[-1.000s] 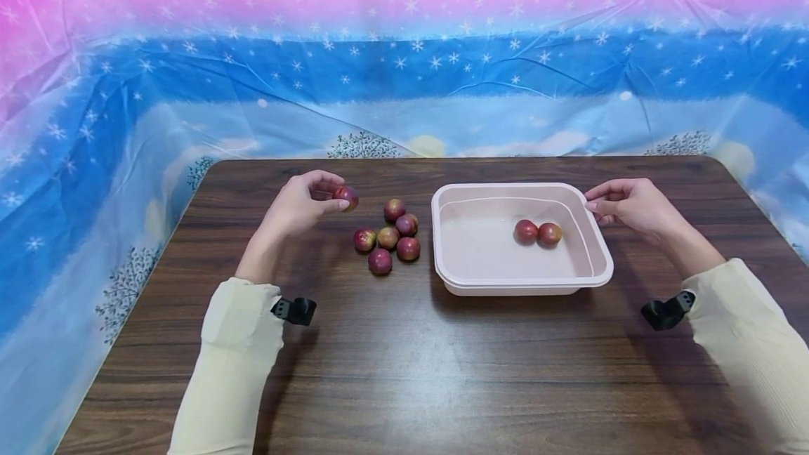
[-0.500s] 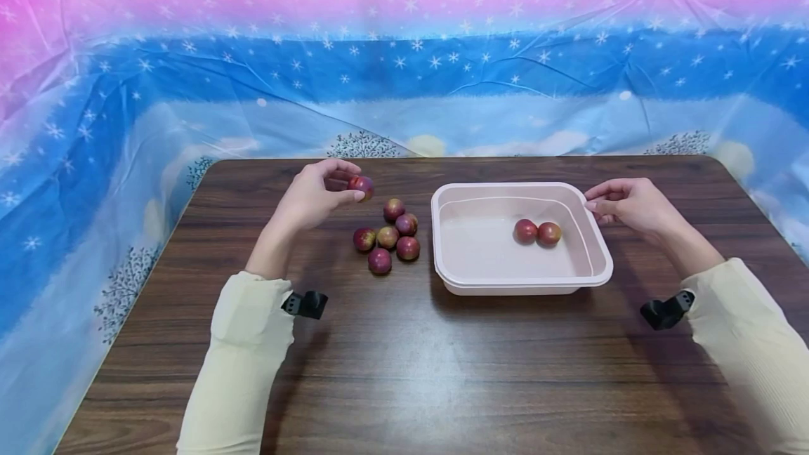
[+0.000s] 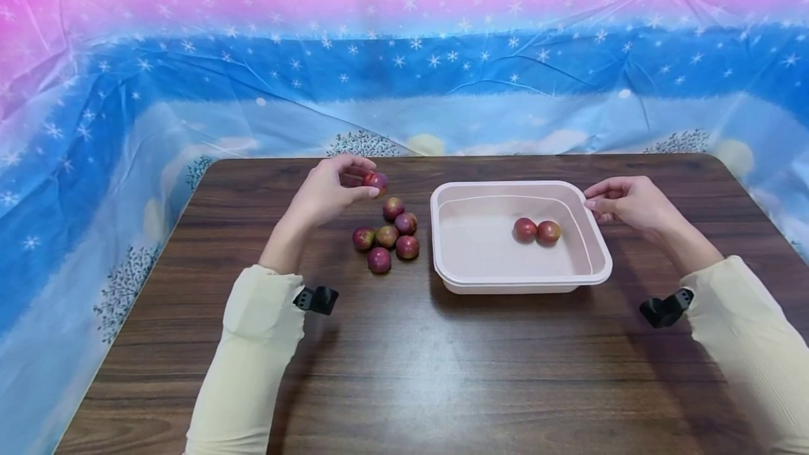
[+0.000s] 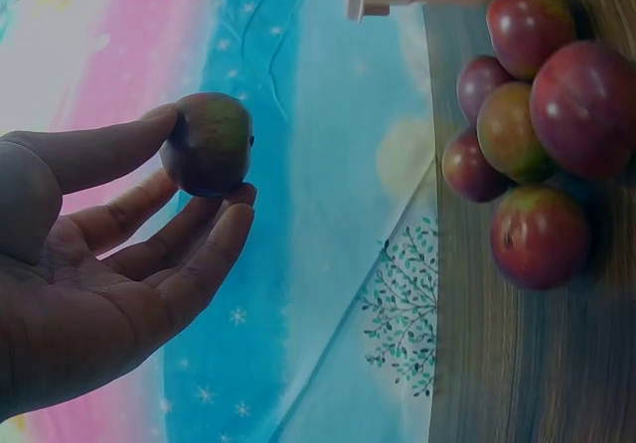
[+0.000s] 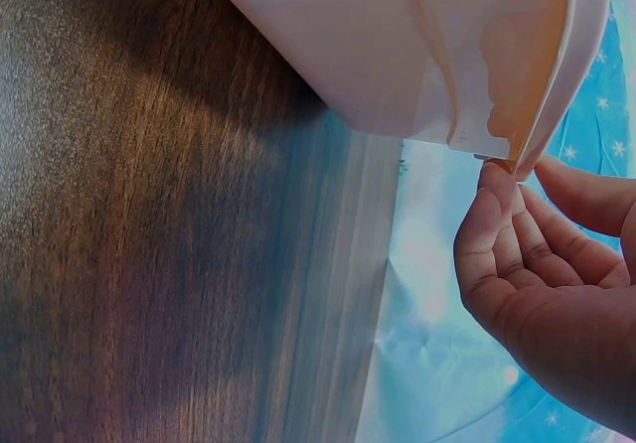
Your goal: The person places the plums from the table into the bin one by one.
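Purplish-red, round fruit (image 3: 377,184) in pinching left hand (image 3: 325,192), pale pink tub rim (image 3: 522,281) in gripping right hand (image 3: 635,206)

High head view forward and down, close sideways wrist views, tub (image 3: 522,281) in all three

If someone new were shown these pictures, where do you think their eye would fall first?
Probably on the pink and blue snowflake backdrop behind the table. Next might come the pale tub right of centre, with two reddish fruits inside and the right hand pinching its right-hand rim. To its left, the left hand holds up another fruit near a cluster of six.
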